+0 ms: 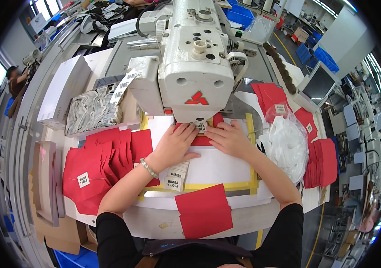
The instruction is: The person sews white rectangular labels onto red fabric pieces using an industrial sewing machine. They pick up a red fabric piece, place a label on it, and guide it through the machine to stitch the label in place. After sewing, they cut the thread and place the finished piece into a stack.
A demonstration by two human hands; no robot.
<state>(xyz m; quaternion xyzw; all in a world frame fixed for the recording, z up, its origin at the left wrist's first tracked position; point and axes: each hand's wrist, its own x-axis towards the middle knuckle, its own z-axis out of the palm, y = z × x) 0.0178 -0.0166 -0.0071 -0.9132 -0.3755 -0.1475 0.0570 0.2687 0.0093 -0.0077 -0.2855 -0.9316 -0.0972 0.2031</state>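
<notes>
Under the head of a white industrial sewing machine (195, 80), a small white printed label (200, 127) lies on a red fabric piece (201, 141). My left hand (177, 145) rests at the label's left side, fingers stretched forward and flat, thumb apart. From the right, my right hand (230, 140) lays its fingers flat on the red fabric, fingertips at the label's edge. The needle area is hidden by the machine head. Just below my left hand, loose white labels (174, 183) lie on the white work plate (217, 167), which is edged with yellow tape.
Red fabric pieces lie in a pile at left (85, 192), near the front edge (204, 212), and in a stack at right (321, 163). A clear bag of white material (284, 149) sits right of the plate. An open box (94, 111) holds bundled labels; an empty carton (46, 183) stands front left.
</notes>
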